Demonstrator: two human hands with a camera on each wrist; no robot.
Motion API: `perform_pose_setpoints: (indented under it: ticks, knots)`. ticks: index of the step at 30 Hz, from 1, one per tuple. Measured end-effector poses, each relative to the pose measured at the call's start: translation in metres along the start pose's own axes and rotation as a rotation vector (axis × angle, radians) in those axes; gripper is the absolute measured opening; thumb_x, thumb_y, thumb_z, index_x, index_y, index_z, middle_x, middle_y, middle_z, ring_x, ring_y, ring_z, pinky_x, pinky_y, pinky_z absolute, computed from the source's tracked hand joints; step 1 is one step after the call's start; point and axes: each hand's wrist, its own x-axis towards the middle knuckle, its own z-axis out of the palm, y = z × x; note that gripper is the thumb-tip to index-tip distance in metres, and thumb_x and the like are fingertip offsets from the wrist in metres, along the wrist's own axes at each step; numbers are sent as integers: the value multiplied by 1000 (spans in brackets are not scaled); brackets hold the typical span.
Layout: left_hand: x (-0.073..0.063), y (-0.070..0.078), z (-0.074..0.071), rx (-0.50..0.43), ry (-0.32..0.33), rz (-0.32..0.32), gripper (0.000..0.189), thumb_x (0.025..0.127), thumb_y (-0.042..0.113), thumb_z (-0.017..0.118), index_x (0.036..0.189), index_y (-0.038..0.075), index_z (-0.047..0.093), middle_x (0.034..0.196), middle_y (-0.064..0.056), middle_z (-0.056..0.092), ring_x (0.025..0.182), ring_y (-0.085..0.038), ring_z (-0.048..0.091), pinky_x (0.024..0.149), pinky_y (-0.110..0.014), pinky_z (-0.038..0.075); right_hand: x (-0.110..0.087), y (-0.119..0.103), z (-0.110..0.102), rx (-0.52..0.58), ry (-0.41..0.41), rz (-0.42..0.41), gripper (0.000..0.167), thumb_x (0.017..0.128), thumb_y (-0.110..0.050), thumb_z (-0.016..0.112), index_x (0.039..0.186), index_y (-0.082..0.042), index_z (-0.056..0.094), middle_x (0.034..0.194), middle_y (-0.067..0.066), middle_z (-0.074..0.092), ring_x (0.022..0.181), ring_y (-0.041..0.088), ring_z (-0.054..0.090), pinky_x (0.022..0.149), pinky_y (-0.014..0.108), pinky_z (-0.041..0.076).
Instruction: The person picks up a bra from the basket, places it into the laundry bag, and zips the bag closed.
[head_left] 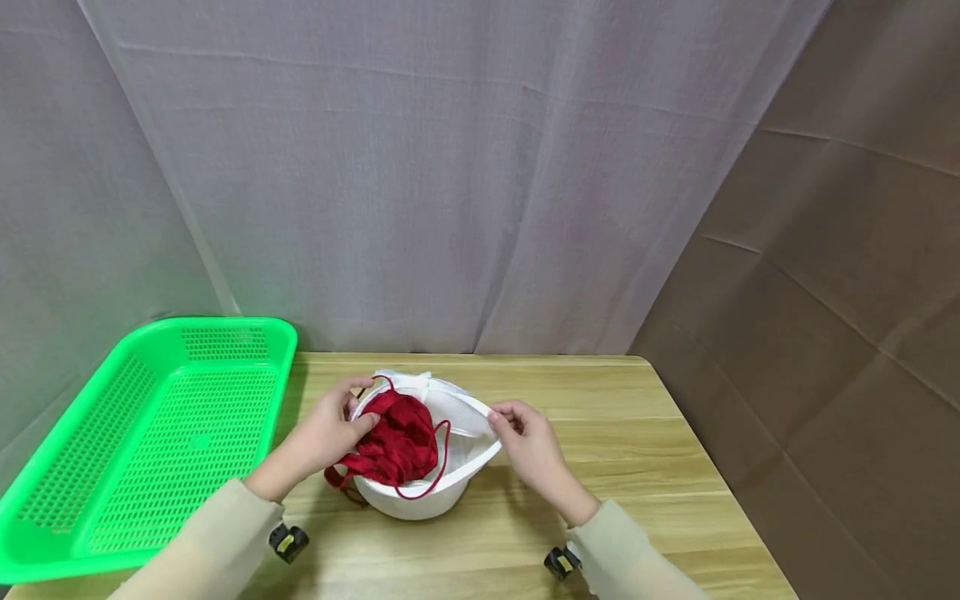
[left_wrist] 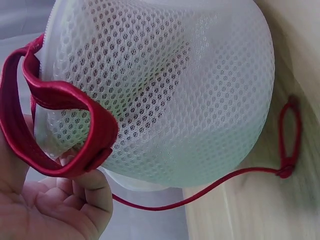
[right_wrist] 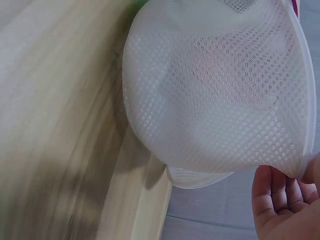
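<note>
A white mesh laundry bag (head_left: pixel 450 479) with a zipped rim stands on the table, its top open. Bunched in its left side lies a red satin garment (head_left: pixel 405 437) with thin straps, one looping over the front rim. My left hand (head_left: pixel 330 429) grips the bag's left rim, its thumb over the edge of the red fabric. In the left wrist view a wide red strap (left_wrist: pixel 100 122) hangs outside the mesh beside the fingers. Across the opening, my right hand (head_left: pixel 531 446) pinches the right rim between thumb and fingers, pulling it into a point.
A large green plastic basket (head_left: pixel 281 400) with perforated sides stands at the left. The wooden table (head_left: pixel 600 417) ends at a grey curtain (head_left: pixel 420 208) behind and a brown cloth wall (head_left: pixel 847 333) on the right. In the left wrist view a thin red cord (left_wrist: pixel 220 180) trails toward the tabletop.
</note>
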Motion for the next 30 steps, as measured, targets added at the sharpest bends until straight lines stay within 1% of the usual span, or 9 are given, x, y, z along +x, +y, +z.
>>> perform_pose_setpoints:
  ticks: [5,9,14,16,19,22,25,27,30]
  knots:
    - [1,-4,1,51,10,-17,46,82,3,71,124,-3,54,70,-3,50,58,-13,46,52,-27,41,3,3,3,-9,-3,11,7,93,-8,64,96,-5,70,75,1,62,67,15,56,57,24,49]
    - [-1,-11,4,76,-23,-35,45,83,5,72,124,-3,54,69,-2,51,58,-13,47,53,-27,42,2,8,7,-31,-32,23,7,93,-8,64,96,-4,70,75,0,62,67,14,55,57,24,48]
    - [-5,-17,3,54,-60,-34,46,83,9,73,122,-5,53,69,-2,53,56,-13,49,52,-27,43,1,11,10,-29,-39,30,7,93,-8,64,95,-4,70,75,0,63,68,14,56,58,24,49]
    - [-5,-18,0,20,-81,-37,45,85,10,73,122,-6,52,72,-3,56,58,-14,53,52,-28,45,1,12,10,-28,-36,37,7,93,-8,64,94,-5,70,74,0,62,67,14,56,58,24,49]
    - [-7,-17,-7,-8,-103,-53,44,87,15,71,122,-4,54,77,-4,61,66,-15,58,59,-29,50,1,13,10,-31,-41,36,7,93,-9,64,95,-5,70,74,1,62,67,14,55,56,24,48]
    - [-10,-14,-15,0,-109,-68,44,88,24,71,121,-2,57,82,-3,63,73,-16,61,67,-32,51,1,14,10,-33,-45,37,7,93,-9,64,95,-5,70,74,1,61,67,15,55,55,24,48]
    - [-15,-11,-23,7,-116,-78,45,87,31,72,120,2,59,87,-2,64,78,-16,63,72,-33,51,1,15,10,-31,-45,34,8,93,-10,64,96,-5,70,74,2,61,66,15,55,55,23,47]
    - [-19,-11,-27,-10,-131,-76,46,87,33,72,120,4,60,90,-3,64,80,-17,63,72,-33,51,1,16,10,-31,-45,28,8,93,-10,64,96,-5,70,74,2,61,66,15,55,55,23,47]
    - [-25,-12,-32,-47,-164,-51,44,87,31,73,121,7,59,96,-5,63,85,-19,63,73,-32,52,1,18,10,-37,-42,19,8,93,-10,64,96,-5,70,74,2,61,66,15,55,55,23,47]
